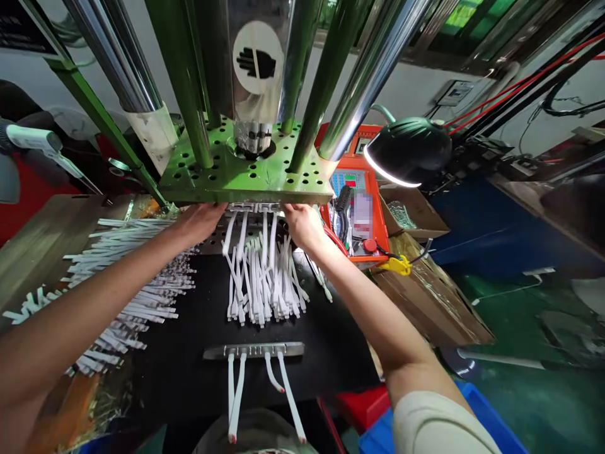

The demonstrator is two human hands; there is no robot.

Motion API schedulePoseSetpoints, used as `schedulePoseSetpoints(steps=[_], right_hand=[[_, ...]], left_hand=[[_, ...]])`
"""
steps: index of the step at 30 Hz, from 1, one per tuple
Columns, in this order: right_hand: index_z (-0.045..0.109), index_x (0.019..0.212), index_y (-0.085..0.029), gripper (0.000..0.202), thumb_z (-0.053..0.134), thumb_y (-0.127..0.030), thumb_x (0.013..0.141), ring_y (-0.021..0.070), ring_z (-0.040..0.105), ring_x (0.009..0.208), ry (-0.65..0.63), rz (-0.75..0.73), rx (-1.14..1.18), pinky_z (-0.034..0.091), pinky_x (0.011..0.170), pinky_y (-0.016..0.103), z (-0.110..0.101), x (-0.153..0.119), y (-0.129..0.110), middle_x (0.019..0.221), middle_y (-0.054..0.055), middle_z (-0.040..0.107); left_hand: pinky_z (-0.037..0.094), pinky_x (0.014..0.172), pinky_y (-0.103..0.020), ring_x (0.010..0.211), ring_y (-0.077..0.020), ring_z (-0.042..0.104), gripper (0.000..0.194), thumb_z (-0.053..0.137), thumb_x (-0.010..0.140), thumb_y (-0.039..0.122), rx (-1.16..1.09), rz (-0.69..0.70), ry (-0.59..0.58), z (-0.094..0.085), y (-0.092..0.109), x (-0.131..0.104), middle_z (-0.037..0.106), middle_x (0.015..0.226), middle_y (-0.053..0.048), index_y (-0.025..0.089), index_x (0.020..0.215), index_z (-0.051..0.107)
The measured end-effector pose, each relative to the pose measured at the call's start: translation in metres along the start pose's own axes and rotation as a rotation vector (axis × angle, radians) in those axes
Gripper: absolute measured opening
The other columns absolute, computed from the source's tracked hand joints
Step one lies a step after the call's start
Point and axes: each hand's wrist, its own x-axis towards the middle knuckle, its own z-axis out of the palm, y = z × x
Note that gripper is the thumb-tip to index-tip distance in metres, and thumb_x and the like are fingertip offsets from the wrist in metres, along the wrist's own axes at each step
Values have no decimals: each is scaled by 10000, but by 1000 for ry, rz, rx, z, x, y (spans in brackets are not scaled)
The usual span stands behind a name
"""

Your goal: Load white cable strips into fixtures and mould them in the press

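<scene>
My left hand (207, 222) and my right hand (304, 225) reach under the green press plate (246, 184), one at each end of a metal mould bar (255, 207). Their fingers close on its ends, though the fingertips are partly hidden by the plate. Several white cable strips (243, 236) hang out of the bar toward me. Below them a bundle of loose white cables (262, 290) lies on the black table (198, 328). Nearer to me rests a second metal mould bar (255, 350), with several white cables trailing from it over the table edge.
A large pile of white cables (137, 290) spreads at the left under my forearm. Green rods and chrome columns (373, 69) rise above the plate. On the right are an orange control box (363, 208), a black lamp (411, 151) and cardboard boxes (425, 302).
</scene>
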Motion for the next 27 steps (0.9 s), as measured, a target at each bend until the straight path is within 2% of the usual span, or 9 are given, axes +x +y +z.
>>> schedulePoseSetpoints(steps=[3,6,8,11,13,16,19,23,27], right_hand=[[670,1092,-152,345,357,-85,963,241,654,901,-17,-8,21,494,762,316,-30,-78,13,1030,120,694],[681,1094,-201,261,456,-218,964,256,684,957,-32,51,186,537,801,326,-65,-172,30,1062,90,716],[681,1153,-240,258,561,-314,936,270,693,1013,-114,172,279,570,844,339,-87,-231,41,1140,68,715],[679,1217,-274,338,640,-370,895,288,700,1040,-240,332,287,610,834,348,-103,-298,51,1191,56,707],[698,1207,-266,321,624,-338,902,285,707,1034,-276,322,244,620,847,356,-99,-324,50,1174,61,716],[711,1203,-237,328,530,-215,930,262,711,1037,-233,174,219,615,888,360,-74,-334,34,1158,80,723],[681,1252,-220,434,441,-73,922,244,671,1129,-146,-3,197,583,963,393,-41,-317,2,1216,92,699],[643,1271,-184,457,421,-22,905,258,626,1199,-144,-176,214,556,993,443,-18,-271,-42,1250,100,683],[586,1310,-195,366,428,-122,989,245,687,1022,-63,-150,284,585,880,379,-16,-209,-55,1186,122,691]], left_hand=[[489,1015,-382,1144,-231,595,443,298,1026,207,-44,26,-79,2,24,-62,566,1300,-118,145,1453,400],[524,912,-284,1035,-175,631,319,351,1019,219,-188,108,-207,6,60,-134,624,1175,-52,219,1270,548],[528,866,-300,994,-189,631,247,452,980,219,-206,121,-280,13,86,-172,637,1119,-49,231,1184,591],[514,810,-362,919,-222,620,207,470,943,136,-64,93,-227,31,115,-201,642,1020,-69,201,1062,625],[506,787,-373,882,-226,615,226,415,952,86,41,121,-108,42,120,-206,644,961,-78,176,977,621],[512,805,-346,872,-208,621,229,387,960,58,54,232,31,45,104,-208,654,932,-76,158,988,592],[516,866,-346,910,-207,635,207,428,956,80,26,283,91,29,71,-205,669,964,-70,164,1076,572],[529,909,-398,937,-221,646,227,469,945,144,31,283,174,3,33,-185,672,1010,-42,235,1138,547],[528,940,-443,975,-236,645,249,447,951,171,44,263,176,-3,19,-146,664,1045,-41,267,1173,509]])
